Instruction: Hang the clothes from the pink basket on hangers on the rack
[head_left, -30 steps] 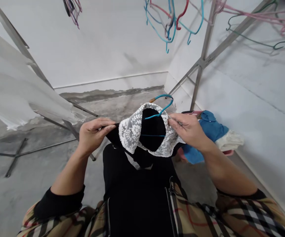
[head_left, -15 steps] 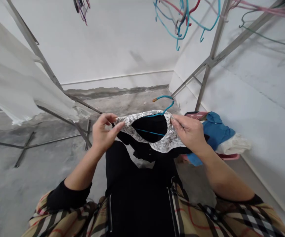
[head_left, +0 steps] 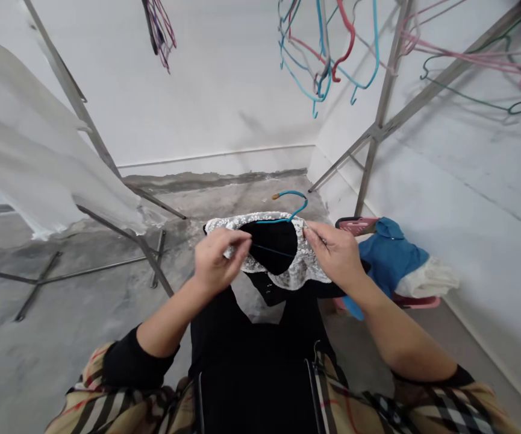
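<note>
A garment of white lace and black cloth (head_left: 303, 265) hangs in front of my lap on a blue clothes hanger (head_left: 304, 202), whose hook sticks up out of the round neck opening. My left hand (head_left: 218, 260) is closed, with thumb and fingertips together at the left edge of that opening; the bit of cloth between them is mostly hidden. At the opposite shoulder, my right hand (head_left: 339, 250) pinches the white lace between thumb and fingers. Part of the hanger's thin blue bar shows through the dark opening.
Several blue and red hangers (head_left: 318, 54) hang overhead, with pink and green ones further right. A metal rack (head_left: 375, 132) stands at the right, another with white cloth (head_left: 38, 150) at the left. Blue clothing (head_left: 391, 250) and white cloth lie in a pink basket (head_left: 418, 302).
My left hand has moved right, from the garment's left shoulder to the edge of the neck opening, its fingers now together. My right hand keeps its pinch. The view has tilted slightly up.
</note>
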`<state>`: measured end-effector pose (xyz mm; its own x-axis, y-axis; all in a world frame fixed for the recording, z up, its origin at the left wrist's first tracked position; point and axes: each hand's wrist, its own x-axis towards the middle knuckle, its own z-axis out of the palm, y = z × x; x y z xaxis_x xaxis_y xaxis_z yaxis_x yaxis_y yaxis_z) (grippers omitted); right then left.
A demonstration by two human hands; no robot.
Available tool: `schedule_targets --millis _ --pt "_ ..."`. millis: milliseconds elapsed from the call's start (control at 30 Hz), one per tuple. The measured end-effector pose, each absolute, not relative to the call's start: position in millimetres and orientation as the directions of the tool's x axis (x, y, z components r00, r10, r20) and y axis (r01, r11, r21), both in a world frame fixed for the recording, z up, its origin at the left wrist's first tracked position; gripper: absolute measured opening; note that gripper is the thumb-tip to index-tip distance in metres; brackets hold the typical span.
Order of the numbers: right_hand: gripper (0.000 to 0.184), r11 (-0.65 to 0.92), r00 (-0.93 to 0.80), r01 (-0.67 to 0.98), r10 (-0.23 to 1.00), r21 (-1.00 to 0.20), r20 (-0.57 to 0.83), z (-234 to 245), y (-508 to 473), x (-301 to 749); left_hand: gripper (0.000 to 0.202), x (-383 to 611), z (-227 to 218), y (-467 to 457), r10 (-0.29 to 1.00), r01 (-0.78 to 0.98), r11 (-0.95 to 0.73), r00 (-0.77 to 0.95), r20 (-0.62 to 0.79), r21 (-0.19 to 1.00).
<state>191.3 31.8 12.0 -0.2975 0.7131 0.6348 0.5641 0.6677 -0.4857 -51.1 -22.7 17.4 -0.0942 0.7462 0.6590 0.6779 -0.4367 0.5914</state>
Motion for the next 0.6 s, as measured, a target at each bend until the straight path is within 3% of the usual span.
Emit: schedule_targets --millis 100,167,233,333,600 --pt "0.028 0.654 -0.282 0.514 0.739 -0.554 0.611 12.6 31.2 183.9 0.022 -29.6 11.5 -22.8 0.943 0.333 -0.257 -0.117 0.31 0.907" --pt "0.028 0.659 -0.295 0.482 0.742 -0.577 0.602 13.1 29.1 179.1 0.029 -20.8 11.0 -16.4 0.984 0.011 -0.103 -0.142 0.103 0.995" --pt "0.028 0.664 -0.3 0.459 0.741 -0.59 0.601 13.0 26.5 175.4 0.031 -15.8 13.7 -9.3 0.987 -0.261 -0.014 -0.156 -0.028 0.965" --pt "0.028 0.647 -0.267 0.474 0.752 -0.597 0.603 12.3 23.3 172.9 0.031 -12.2 18.4 -4.3 0.975 -0.499 0.028 -0.177 -0.134 0.866" --pt "0.025 0.671 -0.161 0.492 0.696 -0.554 0.7 21.0 17.3 179.8 0.027 -12.3 19.3 -7.9 0.945 -0.629 0.03 -0.235 -0.226 0.777"
